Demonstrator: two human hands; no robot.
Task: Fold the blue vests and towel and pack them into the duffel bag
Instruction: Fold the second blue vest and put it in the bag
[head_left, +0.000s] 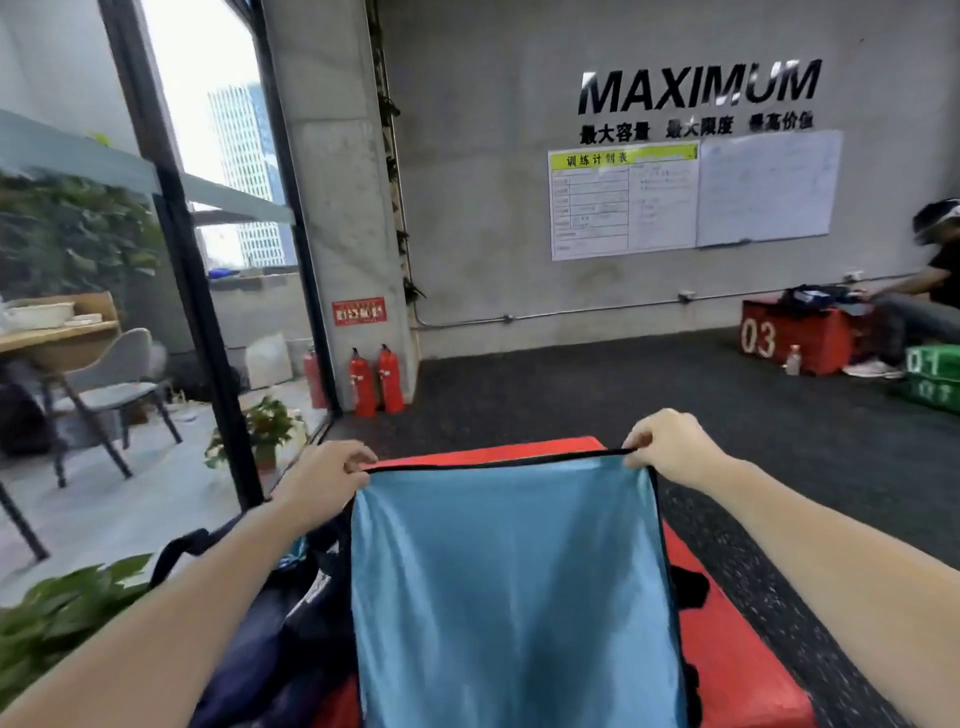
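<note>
A gym or training studio in a city building.

Black lettering "MAXIMUM" runs across a bare concrete wall above a training-plan chart and a whiteboard. Dark speckled rubber flooring carries numbered padded jump boxes, red and green. Two red fire extinguishers stand by the pillar; high-rise towers show through the glass.

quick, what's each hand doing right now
Left hand: grip closed, pinching the top left corner of the blue cloth.
Right hand: grip closed, pinching the cloth's top right corner.
</note>
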